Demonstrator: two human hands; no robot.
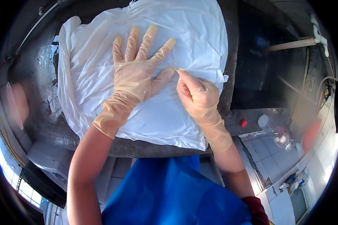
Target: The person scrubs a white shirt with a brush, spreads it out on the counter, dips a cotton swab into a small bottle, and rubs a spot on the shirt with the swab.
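A white cloth point(90, 86), wrinkled and bunched at its edges, is spread over the dark worktop. My left hand point(135, 71), in a thin cream rubber glove, lies on the cloth with its fingers fanned out and the thumb pointing right. Close to that thumb's tip, my right hand point(199, 92), gloved the same way, is closed in a pinch. A thin pale bit shows between the right fingertips and the left thumb; whether it is part of the glove or something else, I cannot tell. The left glove's cuff is creased around the wrist.
Right of the cloth is a dark recessed basin point(259, 82). A wooden handle point(290, 44) and a white pipe point(319, 35) are beyond it. A red cap point(244, 123) and a clear plastic bottle point(279, 135) are at lower right. A blue apron point(172, 195) covers my front.
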